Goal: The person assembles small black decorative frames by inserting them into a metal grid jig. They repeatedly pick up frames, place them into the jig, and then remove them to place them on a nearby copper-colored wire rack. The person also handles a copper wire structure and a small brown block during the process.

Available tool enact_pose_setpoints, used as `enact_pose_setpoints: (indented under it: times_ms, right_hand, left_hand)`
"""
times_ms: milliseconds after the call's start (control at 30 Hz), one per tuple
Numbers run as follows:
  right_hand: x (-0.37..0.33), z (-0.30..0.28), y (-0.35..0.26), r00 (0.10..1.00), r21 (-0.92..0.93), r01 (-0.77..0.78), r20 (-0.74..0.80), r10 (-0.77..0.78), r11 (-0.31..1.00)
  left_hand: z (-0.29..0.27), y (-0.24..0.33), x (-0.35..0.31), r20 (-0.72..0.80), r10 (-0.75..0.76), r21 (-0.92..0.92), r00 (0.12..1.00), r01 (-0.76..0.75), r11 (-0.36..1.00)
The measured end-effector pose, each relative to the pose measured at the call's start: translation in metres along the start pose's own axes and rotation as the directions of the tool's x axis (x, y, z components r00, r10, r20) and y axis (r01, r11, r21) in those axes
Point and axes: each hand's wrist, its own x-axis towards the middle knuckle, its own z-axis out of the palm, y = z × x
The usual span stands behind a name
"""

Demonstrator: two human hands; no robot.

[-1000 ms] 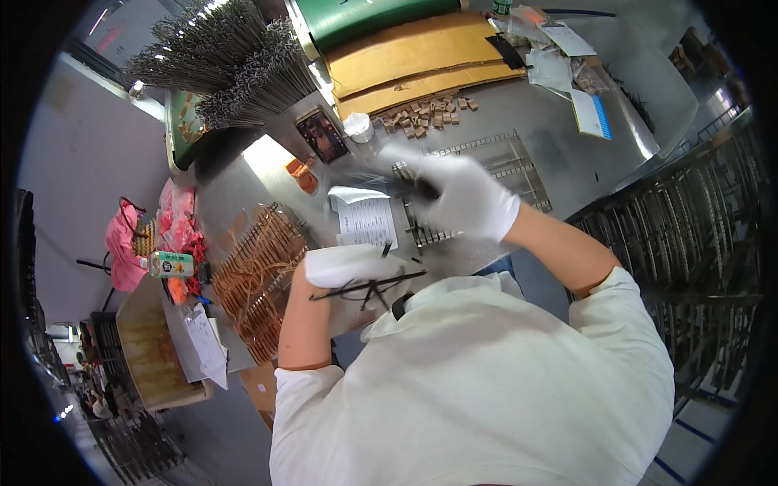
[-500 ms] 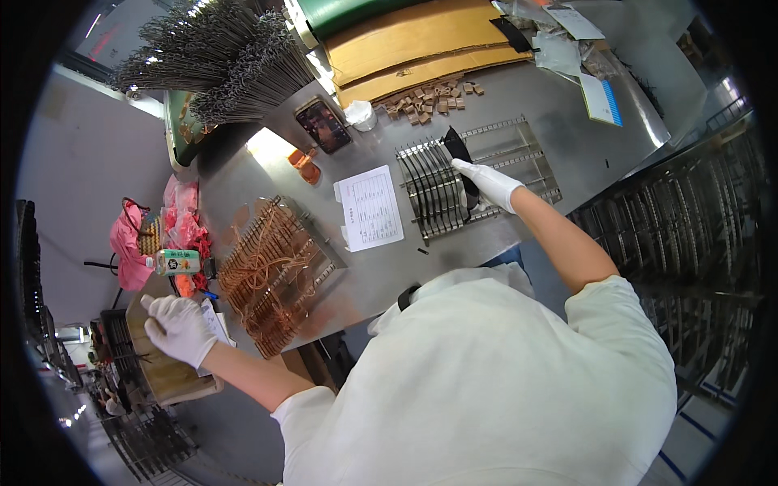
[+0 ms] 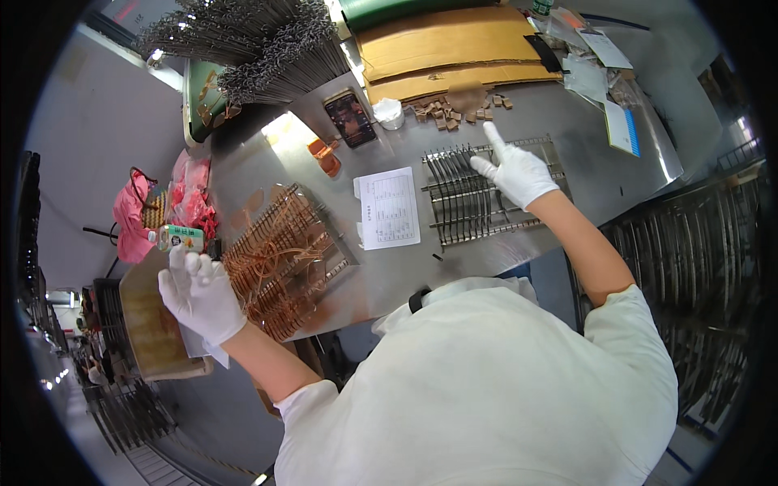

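Note:
My right hand (image 3: 520,172), in a white glove, is over the right part of a metal slotted rack (image 3: 541,146). Its index finger points away from me, the thumb is apart, and no object shows in it. A row of dark curved strips (image 3: 460,198) stands in the rack's left part, beside that hand. My left hand (image 3: 203,298), also gloved in white, is raised at the table's left edge with its fingers apart and nothing seen in it. Just beyond its fingertips is a bottle with a green label (image 3: 180,237). To its right, a second rack holds copper-coloured strips and wire (image 3: 271,263).
Between the racks lies a printed sheet (image 3: 389,209). Behind it are a phone (image 3: 350,118), a white tub (image 3: 389,113) and an orange roll (image 3: 325,157). Small tan blocks (image 3: 446,115) lie near yellow boards (image 3: 454,44), with a blurred brown shape above them. Bundled metal rods (image 3: 284,65) stand far left.
My right hand has let go of the broad black piece it held at the strips, and its index finger now extends. My left hand has moved up and right, fingers spreading.

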Motion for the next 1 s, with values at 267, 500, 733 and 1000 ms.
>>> enact_pose_setpoints:
  times_ms: [267, 500, 733, 1000]
  right_hand:
    - [0.002, 0.007, -0.079, 0.858, 0.326, 0.479, -0.37, -0.356, 0.815]
    - [-0.01, 0.062, -0.257, 0.486, 0.357, 0.858, -0.328, -0.81, 0.37]
    - [-0.009, 0.134, -0.377, 0.664, 0.306, 0.648, 0.22, -0.715, 0.697]
    - [-0.003, 0.138, -0.379, 0.793, 0.585, 0.474, 0.041, -0.607, 0.658]
  left_hand:
    - [-0.07, 0.061, -0.049, -0.413, 0.238, 0.388, 0.879, -0.067, 0.919]
    - [-0.229, 0.09, -0.095, -0.762, 0.387, 0.565, 0.519, 0.24, 0.789]
    - [-0.295, 0.028, -0.124, -0.805, 0.176, 0.56, 0.566, 0.629, 0.539]
    - [-0.343, -0.022, -0.148, -0.649, 0.46, 0.751, 0.606, 0.608, 0.259]
